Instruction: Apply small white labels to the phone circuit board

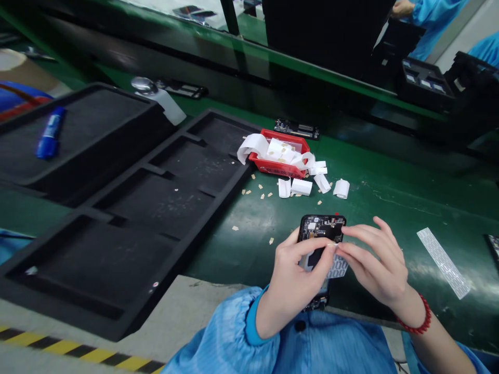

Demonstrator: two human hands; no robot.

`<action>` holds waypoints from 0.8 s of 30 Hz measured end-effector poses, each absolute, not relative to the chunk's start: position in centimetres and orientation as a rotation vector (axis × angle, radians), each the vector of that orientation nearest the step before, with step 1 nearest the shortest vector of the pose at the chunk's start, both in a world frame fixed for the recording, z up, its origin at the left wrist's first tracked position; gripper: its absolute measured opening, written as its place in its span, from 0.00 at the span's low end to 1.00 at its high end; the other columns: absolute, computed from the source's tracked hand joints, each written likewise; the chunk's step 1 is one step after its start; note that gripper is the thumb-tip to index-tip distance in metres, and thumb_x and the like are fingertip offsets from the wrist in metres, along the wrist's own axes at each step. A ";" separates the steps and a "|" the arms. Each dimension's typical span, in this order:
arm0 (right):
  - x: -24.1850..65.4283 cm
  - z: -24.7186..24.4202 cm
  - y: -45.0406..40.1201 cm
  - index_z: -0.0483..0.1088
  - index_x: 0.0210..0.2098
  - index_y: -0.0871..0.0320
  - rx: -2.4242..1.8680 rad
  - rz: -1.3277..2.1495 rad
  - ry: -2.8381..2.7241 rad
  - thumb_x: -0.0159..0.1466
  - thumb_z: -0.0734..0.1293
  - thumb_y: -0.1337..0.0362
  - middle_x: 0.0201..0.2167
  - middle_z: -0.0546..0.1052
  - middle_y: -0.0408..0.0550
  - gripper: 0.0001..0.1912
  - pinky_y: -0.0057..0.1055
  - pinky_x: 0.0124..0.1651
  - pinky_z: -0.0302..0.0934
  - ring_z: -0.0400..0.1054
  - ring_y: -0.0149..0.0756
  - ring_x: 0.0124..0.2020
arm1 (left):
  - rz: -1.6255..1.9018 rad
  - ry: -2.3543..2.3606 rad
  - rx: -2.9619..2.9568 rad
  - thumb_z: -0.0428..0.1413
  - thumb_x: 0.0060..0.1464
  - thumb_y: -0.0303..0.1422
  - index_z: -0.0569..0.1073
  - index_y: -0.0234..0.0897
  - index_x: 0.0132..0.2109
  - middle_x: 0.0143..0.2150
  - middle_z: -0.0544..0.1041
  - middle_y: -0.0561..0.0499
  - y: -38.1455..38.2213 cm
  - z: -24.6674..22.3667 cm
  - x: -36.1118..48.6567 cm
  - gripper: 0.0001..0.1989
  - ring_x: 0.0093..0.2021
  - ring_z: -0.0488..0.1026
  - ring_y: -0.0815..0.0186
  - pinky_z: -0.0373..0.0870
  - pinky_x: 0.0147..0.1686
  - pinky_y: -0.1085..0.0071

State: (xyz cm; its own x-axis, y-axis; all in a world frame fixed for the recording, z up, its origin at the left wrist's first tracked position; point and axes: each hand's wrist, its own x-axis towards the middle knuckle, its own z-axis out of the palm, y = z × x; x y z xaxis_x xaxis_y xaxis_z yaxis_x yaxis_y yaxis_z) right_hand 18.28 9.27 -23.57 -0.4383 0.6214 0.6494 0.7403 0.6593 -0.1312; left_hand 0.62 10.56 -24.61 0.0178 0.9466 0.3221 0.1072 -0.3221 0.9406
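An opened phone (312, 228) with its circuit board showing lies at the bench's front edge, partly covered by my hands. Over it, my left hand (294, 267) pinches a small sheet of stickers (337, 268) between thumb and index finger. My right hand (376, 262) meets it at the sheet's top edge, thumb and index finger closed together there. Whether a single sticker is between those right fingertips is too small to make out. Another strip of stickers (443, 263) lies flat to the right of my right hand.
A red bin (280, 169) overflows with white backing paper; small tan scraps lie around it. A black compartment tray (156, 254) fills the left, beside a black foam block (78, 130) bearing a blue marker (51, 133). Another person's blue sleeve (434, 23) shows across the bench.
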 end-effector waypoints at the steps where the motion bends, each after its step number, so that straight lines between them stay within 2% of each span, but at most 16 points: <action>1: 18.3 -23.5 9.3 0.73 0.39 0.60 -1.047 -0.232 -2.199 0.68 0.69 0.75 0.42 0.83 0.55 0.04 0.47 0.62 0.63 0.77 0.39 0.44 | 1.391 1.119 1.533 0.63 0.54 0.23 0.84 0.35 0.33 0.34 0.82 0.49 10.6 -24.6 0.6 0.06 0.32 0.80 0.71 0.76 0.36 0.82; 7: 18.6 -24.1 9.6 0.72 0.40 0.61 -0.991 -0.344 -2.273 0.71 0.64 0.74 0.43 0.83 0.56 0.06 0.48 0.63 0.62 0.77 0.41 0.46 | 1.399 1.119 1.534 0.62 0.54 0.24 0.84 0.35 0.32 0.33 0.82 0.49 10.8 -24.3 0.8 0.06 0.30 0.80 0.71 0.76 0.34 0.82; 11: 18.9 -24.8 9.6 0.70 0.40 0.56 -0.980 -0.371 -2.288 0.72 0.60 0.73 0.45 0.83 0.51 0.09 0.50 0.65 0.60 0.76 0.40 0.47 | 1.356 1.172 1.517 0.62 0.54 0.26 0.83 0.36 0.31 0.32 0.82 0.50 10.7 -24.6 0.8 0.06 0.30 0.79 0.70 0.76 0.32 0.80; 16: 19.2 -24.2 9.3 0.64 0.39 0.55 -1.082 0.015 -2.170 0.72 0.57 0.73 0.47 0.77 0.54 0.08 0.49 0.67 0.59 0.72 0.38 0.52 | 1.191 1.271 1.521 0.59 0.57 0.31 0.84 0.36 0.34 0.35 0.82 0.47 11.3 -26.0 0.8 0.09 0.33 0.80 0.65 0.77 0.33 0.72; 20: 19.3 -22.5 10.7 0.61 0.39 0.55 -1.173 0.300 -2.172 0.72 0.58 0.72 0.51 0.72 0.55 0.07 0.42 0.57 0.66 0.69 0.39 0.54 | 1.066 1.289 1.574 0.60 0.57 0.34 0.84 0.37 0.38 0.38 0.84 0.44 13.1 -27.7 -0.2 0.08 0.40 0.82 0.56 0.79 0.42 0.62; 24: 17.9 -21.2 13.7 0.58 0.40 0.55 -1.102 0.403 -2.349 0.74 0.56 0.72 0.52 0.70 0.58 0.06 0.43 0.54 0.67 0.68 0.43 0.56 | 1.034 1.268 1.658 0.53 0.62 0.29 0.83 0.38 0.49 0.48 0.84 0.43 13.9 -27.4 -2.7 0.15 0.49 0.81 0.55 0.77 0.51 0.59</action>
